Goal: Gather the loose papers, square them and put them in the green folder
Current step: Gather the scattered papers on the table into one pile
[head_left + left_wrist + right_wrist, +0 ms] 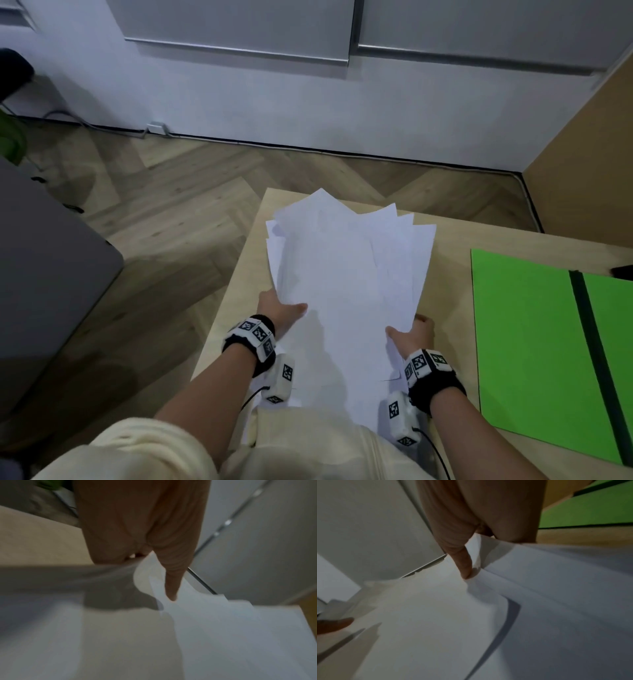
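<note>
Over the pale wooden table [445, 236], at centre, the left hand [281, 313] and right hand [412, 334] each pinch a side edge of the fanned stack of loose white paper sheets [346, 284]. The flat bright green folder [527, 342] lies at three o'clock. Sheets look light, floppy and slippery; gripping both long edges seems safest.

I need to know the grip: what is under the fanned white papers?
Both thumbs lie on top of the fanned white paper stack; the left hand and right hand hide their fingers beneath it, over the light wooden table.
</note>
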A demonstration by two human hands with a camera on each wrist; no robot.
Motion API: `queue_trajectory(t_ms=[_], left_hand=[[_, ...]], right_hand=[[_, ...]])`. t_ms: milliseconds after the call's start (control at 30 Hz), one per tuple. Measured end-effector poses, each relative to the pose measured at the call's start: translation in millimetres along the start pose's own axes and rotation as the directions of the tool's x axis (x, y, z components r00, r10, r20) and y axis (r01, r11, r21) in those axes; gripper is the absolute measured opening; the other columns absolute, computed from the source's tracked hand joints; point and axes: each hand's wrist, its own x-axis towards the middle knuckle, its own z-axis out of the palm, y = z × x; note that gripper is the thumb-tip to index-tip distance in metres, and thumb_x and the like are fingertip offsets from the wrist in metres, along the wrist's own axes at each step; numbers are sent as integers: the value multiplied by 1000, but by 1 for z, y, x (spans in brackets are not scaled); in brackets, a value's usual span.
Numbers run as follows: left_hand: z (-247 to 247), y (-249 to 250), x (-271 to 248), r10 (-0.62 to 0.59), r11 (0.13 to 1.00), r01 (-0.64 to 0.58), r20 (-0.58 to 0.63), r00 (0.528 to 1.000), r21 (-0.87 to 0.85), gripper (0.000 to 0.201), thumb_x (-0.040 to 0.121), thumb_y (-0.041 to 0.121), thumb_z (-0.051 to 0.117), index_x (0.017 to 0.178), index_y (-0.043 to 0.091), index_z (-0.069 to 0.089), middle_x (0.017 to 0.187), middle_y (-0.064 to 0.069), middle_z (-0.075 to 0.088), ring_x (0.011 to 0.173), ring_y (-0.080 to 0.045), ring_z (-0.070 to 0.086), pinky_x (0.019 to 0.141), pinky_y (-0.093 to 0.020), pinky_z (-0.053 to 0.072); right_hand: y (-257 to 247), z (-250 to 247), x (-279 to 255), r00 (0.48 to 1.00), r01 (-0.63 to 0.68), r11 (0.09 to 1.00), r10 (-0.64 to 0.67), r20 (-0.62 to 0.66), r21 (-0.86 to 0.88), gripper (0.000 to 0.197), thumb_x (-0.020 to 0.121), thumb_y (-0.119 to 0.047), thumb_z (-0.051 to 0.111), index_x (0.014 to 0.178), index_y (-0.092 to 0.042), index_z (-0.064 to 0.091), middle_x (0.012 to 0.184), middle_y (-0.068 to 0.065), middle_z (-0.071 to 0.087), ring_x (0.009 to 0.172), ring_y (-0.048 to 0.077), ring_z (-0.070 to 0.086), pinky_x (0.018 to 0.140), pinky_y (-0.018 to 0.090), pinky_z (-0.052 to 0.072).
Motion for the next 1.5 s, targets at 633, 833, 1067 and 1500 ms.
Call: queue_trajectory(t_ms=[633, 833, 1067, 1500], left_hand=[[19, 35, 0, -78, 996, 79, -33, 996, 29, 70, 78, 16, 73, 136, -6, 42, 125, -17, 55, 105, -33, 57, 89, -36, 51], [-2, 21, 12, -134, 978, 158, 168, 977, -139, 78, 56, 19, 85, 124, -7, 55, 111, -24, 68, 98, -41, 68, 88, -55, 55], [-11, -2, 34, -71, 991, 99, 275, 959, -89, 97, 45, 42, 96, 127, 11, 56, 123, -12, 68, 108, -32, 67, 92, -49, 54], [-56, 37, -22, 67, 983, 53, 605, 794, -178, 64, 40, 14, 94, 100, 10, 72, 96, -11, 76, 81, -26, 74, 69, -33, 60]], right_hand=[[11, -5, 10, 978, -65, 988, 35, 206, 143, 73, 82, -7, 69, 141, 10, 28, 149, 21, 35, 137, 33, 36, 110, 34, 28], [32, -10, 25, 955, -126, 976, 71, 288, 177, 115, 55, -35, 89, 142, 6, 26, 150, 16, 34, 136, 32, 38, 113, 42, 30], [24, -20, 17, 910, -197, 964, 112, 399, 179, 97, 47, -28, 93, 126, 5, 47, 104, 13, 67, 103, 28, 55, 83, 23, 46], [23, -36, 15, 816, -255, 713, -204, 541, 653, 84, 41, -28, 93, 116, -2, 63, 106, 14, 73, 93, 27, 72, 74, 37, 59]])
